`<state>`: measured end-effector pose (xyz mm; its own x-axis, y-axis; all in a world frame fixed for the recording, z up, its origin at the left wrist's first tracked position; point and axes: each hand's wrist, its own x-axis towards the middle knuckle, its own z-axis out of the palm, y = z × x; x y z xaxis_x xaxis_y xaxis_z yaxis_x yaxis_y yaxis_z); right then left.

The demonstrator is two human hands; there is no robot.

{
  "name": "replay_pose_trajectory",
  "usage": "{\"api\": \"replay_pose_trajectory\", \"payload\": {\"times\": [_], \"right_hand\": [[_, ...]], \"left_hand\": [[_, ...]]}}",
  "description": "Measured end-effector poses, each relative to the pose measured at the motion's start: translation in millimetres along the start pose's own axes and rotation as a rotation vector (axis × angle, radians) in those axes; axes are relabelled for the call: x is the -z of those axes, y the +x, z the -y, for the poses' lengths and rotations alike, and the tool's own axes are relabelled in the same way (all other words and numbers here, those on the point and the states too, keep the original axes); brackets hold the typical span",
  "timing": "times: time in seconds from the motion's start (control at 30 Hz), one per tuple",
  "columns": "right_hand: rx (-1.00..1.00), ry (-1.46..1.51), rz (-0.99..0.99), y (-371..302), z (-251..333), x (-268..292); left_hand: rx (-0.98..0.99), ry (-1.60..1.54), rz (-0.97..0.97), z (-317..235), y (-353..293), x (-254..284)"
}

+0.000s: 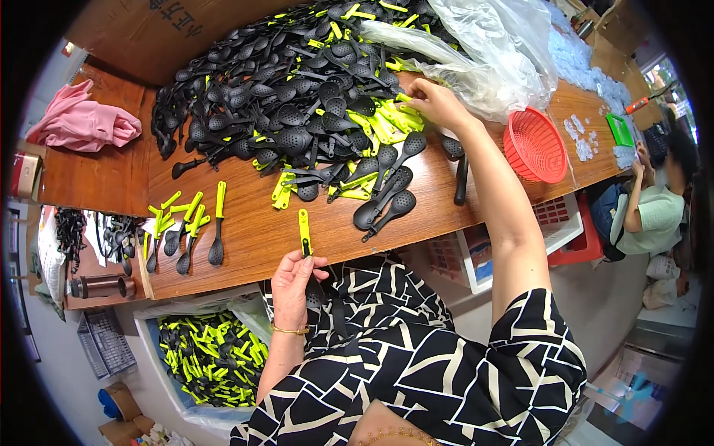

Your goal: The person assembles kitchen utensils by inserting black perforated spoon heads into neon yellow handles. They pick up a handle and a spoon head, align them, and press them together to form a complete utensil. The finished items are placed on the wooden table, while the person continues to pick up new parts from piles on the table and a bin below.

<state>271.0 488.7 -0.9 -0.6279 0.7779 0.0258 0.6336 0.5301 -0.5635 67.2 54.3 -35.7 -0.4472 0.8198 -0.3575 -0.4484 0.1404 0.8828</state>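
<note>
Well, your left hand [296, 278] pinches one green handle [304, 223] at nine o'clock; your right hand [433, 102], fingers nearly together, meets the green pile [390, 123] toward one o'clock, grip unclear, so separate a single piece before lifting.

Two hands [296, 275] are in view. Single items: one round red basket [537, 152], one green tray [619, 130], one pink cloth [83, 125], one gold bracelet [290, 329]. Black spoons [294, 140] and yellow-green handles [221, 199] overlap; their totals are uncountable.
</note>
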Motion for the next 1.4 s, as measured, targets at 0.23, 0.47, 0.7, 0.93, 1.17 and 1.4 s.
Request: {"api": "replay_pose_trajectory", "payload": {"times": [0.23,0.47,0.7,0.93,1.17,1.4], "right_hand": [[0.153,0.059,-0.293,-25,6,2],[0.225,-0.175,-0.418,-23,-44,-11],[0.195,-0.299,-0.227,13,24,-63],[0.104,-0.061,-0.46,120,97,-123],[0.443,0.292,-0.571,177,154,-176],[0.431,0.134,-0.113,136,88,-91]], "left_hand": [[-0.073,0.066,0.039,-9,10,-10],[-0.075,0.059,0.018,4,4,1],[-0.079,0.065,0.049,-2,6,-7],[-0.074,0.056,-0.011,-2,5,3],[0.015,-0.006,-0.025,-13,17,11],[0.033,-0.082,-0.049,-11,10,13]]}}
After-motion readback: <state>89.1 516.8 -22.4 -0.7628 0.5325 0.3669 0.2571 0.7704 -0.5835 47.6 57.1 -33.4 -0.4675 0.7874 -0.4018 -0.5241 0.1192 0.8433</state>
